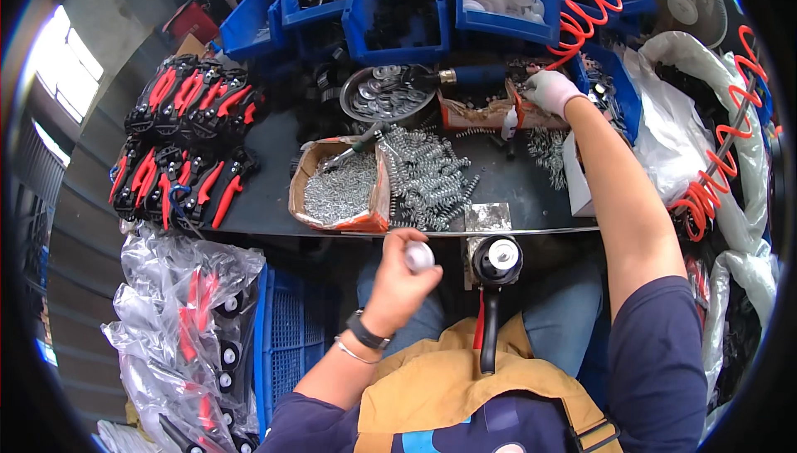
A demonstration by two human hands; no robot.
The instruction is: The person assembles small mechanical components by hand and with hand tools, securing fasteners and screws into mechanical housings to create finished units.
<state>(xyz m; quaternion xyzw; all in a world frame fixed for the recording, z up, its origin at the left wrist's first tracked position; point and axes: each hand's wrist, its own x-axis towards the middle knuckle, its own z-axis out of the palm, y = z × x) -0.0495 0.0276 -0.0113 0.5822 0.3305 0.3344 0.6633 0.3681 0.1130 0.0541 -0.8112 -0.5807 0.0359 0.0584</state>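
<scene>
My left hand [398, 285], wearing a dark wristband and a bracelet, is closed round a white round cap [420, 257] just in front of the table edge. To its right stands a black round-headed part [498, 260] with a silver disc on top; a black handle and a red lever point from it towards me. My right hand [552, 93], in a pale glove, reaches to a small orange-and-brown cardboard box [540, 116] at the far right. Its fingers are bent together among small parts there; whatever they grip is hidden.
Loose springs [427, 175] lie beside a carton of small metal pins [340, 191]. Behind sit a metal bowl of washers [387, 94], a blue-handled tool [480, 76] and blue bins [397, 46]. Red-handled tools [187, 92] are stacked left; a red coiled hose [706, 200] hangs right.
</scene>
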